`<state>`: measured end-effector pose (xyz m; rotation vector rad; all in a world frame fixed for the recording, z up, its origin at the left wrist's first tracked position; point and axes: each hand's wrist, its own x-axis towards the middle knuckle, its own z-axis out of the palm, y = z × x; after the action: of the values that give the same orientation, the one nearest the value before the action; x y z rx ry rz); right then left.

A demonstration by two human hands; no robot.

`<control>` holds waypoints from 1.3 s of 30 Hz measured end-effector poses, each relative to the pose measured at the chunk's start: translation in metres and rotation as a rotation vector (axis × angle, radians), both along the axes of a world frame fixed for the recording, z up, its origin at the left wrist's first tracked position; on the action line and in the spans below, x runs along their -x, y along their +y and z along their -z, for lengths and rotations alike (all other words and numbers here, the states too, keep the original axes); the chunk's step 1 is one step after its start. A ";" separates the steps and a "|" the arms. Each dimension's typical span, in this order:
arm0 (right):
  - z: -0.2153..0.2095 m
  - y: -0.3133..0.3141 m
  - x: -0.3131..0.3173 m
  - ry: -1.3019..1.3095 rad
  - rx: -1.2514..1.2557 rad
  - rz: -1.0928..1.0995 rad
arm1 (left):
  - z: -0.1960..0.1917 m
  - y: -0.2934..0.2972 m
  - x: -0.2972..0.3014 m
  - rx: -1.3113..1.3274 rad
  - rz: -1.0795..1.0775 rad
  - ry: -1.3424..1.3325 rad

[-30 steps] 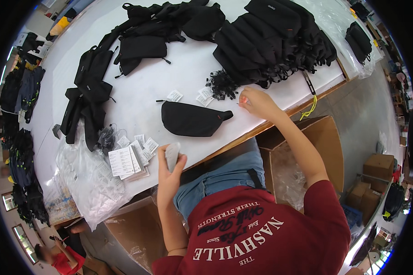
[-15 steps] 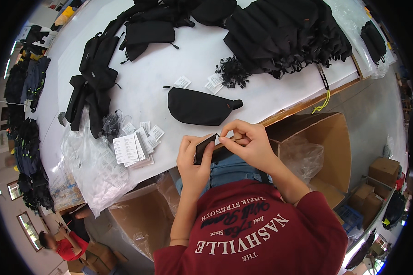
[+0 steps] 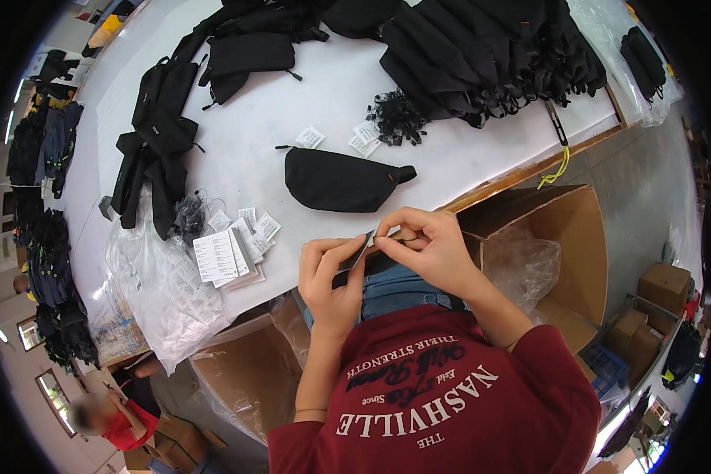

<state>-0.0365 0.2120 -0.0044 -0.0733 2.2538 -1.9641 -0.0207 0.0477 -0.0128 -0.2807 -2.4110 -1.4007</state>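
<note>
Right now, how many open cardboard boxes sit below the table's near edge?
2. One open brown cardboard box lined with clear plastic is at the person's right; another brown cardboard box with a plastic liner is at their left. More may be hidden under the table.

Dark red T-shirt (image 3: 442, 403) here, short sleeves ending above the elbows, white and black lettering printed across the chest. Blue denim jeans (image 3: 399, 288) show below it. Bare forearms, both hands (image 3: 336, 276) ungloved, no rings or watch visible.
</note>
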 end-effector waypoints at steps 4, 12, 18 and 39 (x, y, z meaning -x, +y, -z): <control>-0.004 -0.001 0.000 0.033 -0.026 -0.009 | 0.001 -0.005 -0.003 0.048 -0.002 0.005; 0.003 -0.002 0.000 -0.038 0.199 0.028 | 0.000 -0.004 -0.002 -0.135 0.076 -0.048; 0.003 0.015 -0.002 -0.041 0.134 -0.160 | 0.006 -0.028 0.003 -0.660 0.425 -0.585; 0.021 0.032 -0.010 -0.013 0.124 -0.173 | 0.017 -0.002 0.010 -0.568 0.501 -0.815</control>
<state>-0.0266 0.2440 -0.0256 -0.2593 2.0393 -2.0032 -0.0307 0.0457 -0.0295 -0.1903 -2.4211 -2.7898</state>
